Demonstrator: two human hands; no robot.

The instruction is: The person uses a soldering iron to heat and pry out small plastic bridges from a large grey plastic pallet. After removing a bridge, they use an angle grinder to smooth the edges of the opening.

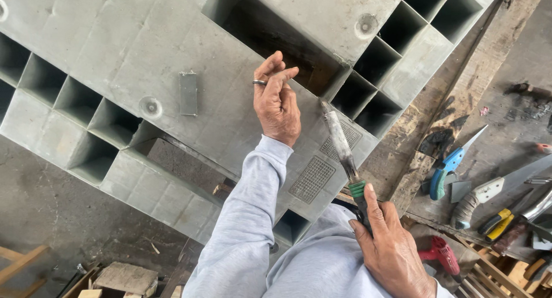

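Gripping the dark handle of a soldering iron, the right hand has its fingers closed round the grip just below a green collar, and the long grey shaft slants up so that its tip touches the grey plastic pallet near the edge of a big rectangular opening. The left hand hovers over the pallet, just left of the iron's tip, holding nothing; its fingers are loosely curled with the thumb and forefinger close together, and a ring sits on one finger. On the pallet, left of that hand, lies a small grey plastic strip, and two ribbed grid patches sit just under the iron's shaft. Right of the pallet, past a worn wooden plank, a workbench carries a blue-handled knife, a white-handled blade, yellow-handled pliers and a red tool. Below the pallet, scrap wood blocks lie on the floor.
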